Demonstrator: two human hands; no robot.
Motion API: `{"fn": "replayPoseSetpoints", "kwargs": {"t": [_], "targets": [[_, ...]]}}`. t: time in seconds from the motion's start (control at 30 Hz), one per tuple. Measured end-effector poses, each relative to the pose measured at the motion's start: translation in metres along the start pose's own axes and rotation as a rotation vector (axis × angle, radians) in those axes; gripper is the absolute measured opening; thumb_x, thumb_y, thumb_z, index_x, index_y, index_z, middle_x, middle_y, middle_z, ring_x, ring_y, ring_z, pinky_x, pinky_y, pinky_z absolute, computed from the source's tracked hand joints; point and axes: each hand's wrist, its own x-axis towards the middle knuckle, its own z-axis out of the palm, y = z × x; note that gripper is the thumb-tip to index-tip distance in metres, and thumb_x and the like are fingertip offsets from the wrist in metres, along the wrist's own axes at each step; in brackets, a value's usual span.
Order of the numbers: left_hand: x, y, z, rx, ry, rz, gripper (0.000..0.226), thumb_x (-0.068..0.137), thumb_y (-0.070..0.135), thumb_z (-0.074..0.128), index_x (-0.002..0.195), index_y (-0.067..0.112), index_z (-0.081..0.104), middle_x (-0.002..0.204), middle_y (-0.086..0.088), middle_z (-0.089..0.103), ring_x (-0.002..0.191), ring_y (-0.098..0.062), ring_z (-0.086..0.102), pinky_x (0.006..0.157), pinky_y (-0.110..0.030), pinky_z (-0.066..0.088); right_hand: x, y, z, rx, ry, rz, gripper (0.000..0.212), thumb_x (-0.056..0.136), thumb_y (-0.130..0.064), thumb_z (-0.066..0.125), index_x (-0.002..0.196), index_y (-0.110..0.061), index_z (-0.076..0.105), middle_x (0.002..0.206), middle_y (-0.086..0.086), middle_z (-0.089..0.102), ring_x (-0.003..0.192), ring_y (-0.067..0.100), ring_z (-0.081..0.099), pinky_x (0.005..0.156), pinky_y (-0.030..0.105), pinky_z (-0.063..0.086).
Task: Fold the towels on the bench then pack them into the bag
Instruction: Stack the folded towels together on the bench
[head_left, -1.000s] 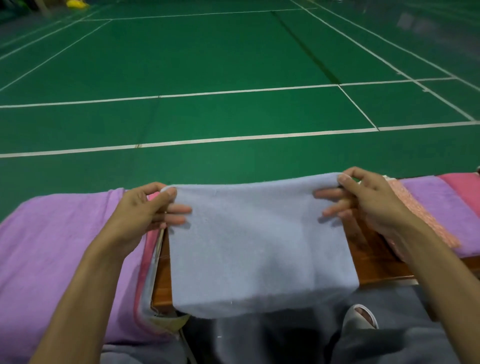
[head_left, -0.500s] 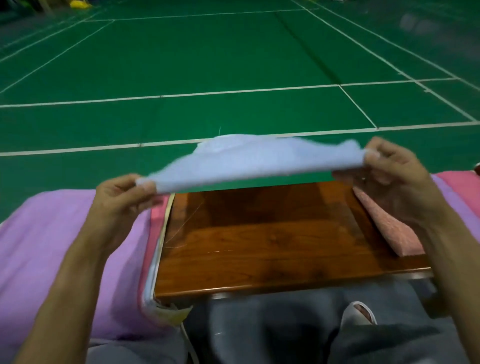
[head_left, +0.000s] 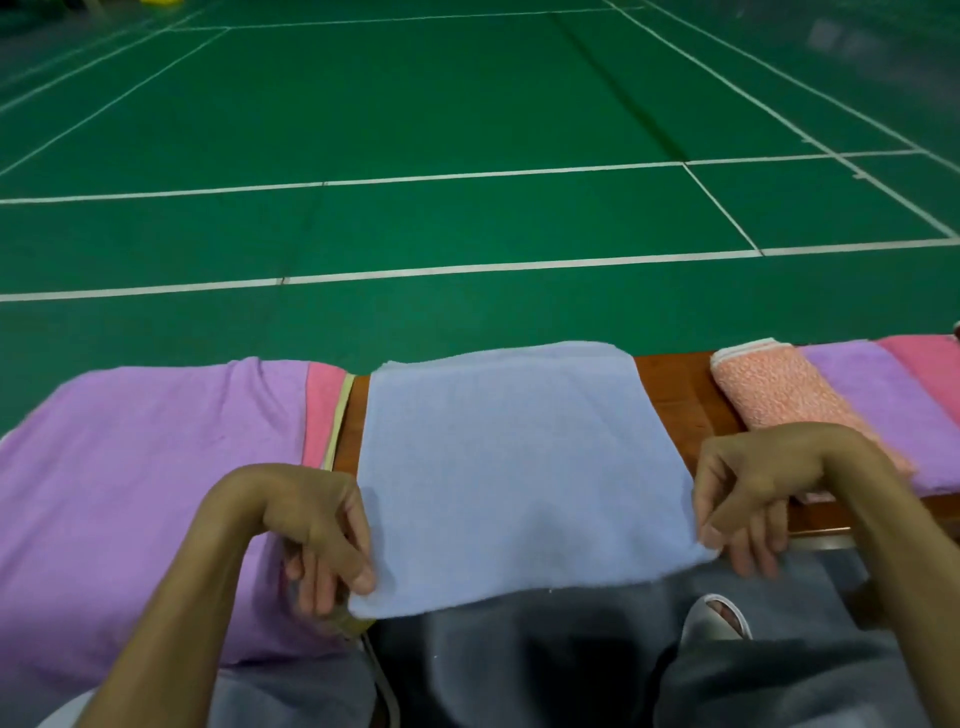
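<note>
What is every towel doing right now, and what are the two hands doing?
blue towel: lying flat on the bench, near edge hanging over the front.
left hand: pinching the blue towel's near left corner.
right hand: pinching its near right corner.
big purple towel: spread out on the left.
peach towel: folded, lying on the right.

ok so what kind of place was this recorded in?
Probably an indoor sports hall, likely a badminton court. There is a green court floor marked with white lines, and a wooden bench at its edge where the blue towel lies.
</note>
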Motion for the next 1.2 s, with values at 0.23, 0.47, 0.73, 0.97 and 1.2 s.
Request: {"fn": "replayPoseSetpoints", "kwargs": {"t": [0.23,0.47,0.73,0.97,1.2], "targets": [[0.067,0.033,0.007,0.089,1.409,0.368,0.029,0.098,0.047,0.065,0.099,0.02,0.076,0.091,0.005,0.076,0.084,-0.013,0.067,0.079,-0.031,0.049,0.045,-0.03,0.01,-0.012,1.003,-0.255,0.031,0.091,-0.039,0.072,0.074,-0.013,0.077,0.063,0.004,0.071,0.055,0.021,0.061,0.053,0.026,0.043],[0.144,0.043,0.036,0.468,1.148,0.237,0.077,0.097,0.069,0.003,0.165,0.033,0.001,0.171,0.007,-0.01,0.158,-0.018,-0.017,0.129,-0.047,-0.002,0.15,-0.055,0.051,-0.579,1.079,-0.266,0.074,0.099,-0.069,0.011,0.164,-0.037,-0.001,0.172,-0.005,-0.013,0.157,0.02,-0.018,0.128,0.05,-0.005],[0.132,0.014,0.039,0.436,1.166,0.134,0.083,0.096,0.074,0.001,0.164,0.028,-0.008,0.17,0.005,-0.02,0.155,-0.016,-0.025,0.128,-0.043,-0.009,0.141,-0.016,0.04,-0.493,1.171,-0.046,0.083,0.092,-0.071,-0.008,0.164,-0.029,-0.009,0.17,-0.004,-0.019,0.156,0.02,-0.022,0.127,0.048,-0.008],[0.124,0.013,0.038,0.336,1.212,0.13,0.076,0.101,0.063,0.003,0.165,0.023,0.003,0.171,0.002,-0.009,0.158,-0.017,-0.014,0.128,-0.039,-0.008,0.13,-0.001,0.038,-0.426,1.191,0.012,0.09,0.089,-0.071,-0.013,0.164,-0.021,-0.007,0.17,-0.001,-0.016,0.156,0.021,-0.02,0.128,0.046,-0.005],[0.118,0.014,0.031,-0.054,1.52,0.292,0.04,0.109,0.03,0.042,0.131,0.011,0.069,0.14,-0.003,0.065,0.132,-0.017,0.052,0.113,-0.031,0.039,0.127,-0.007,0.04,-0.299,1.307,-0.051,0.075,0.102,-0.061,0.004,0.162,-0.022,0.027,0.171,0.0,0.015,0.159,0.024,0.008,0.128,0.046,0.011]]}}
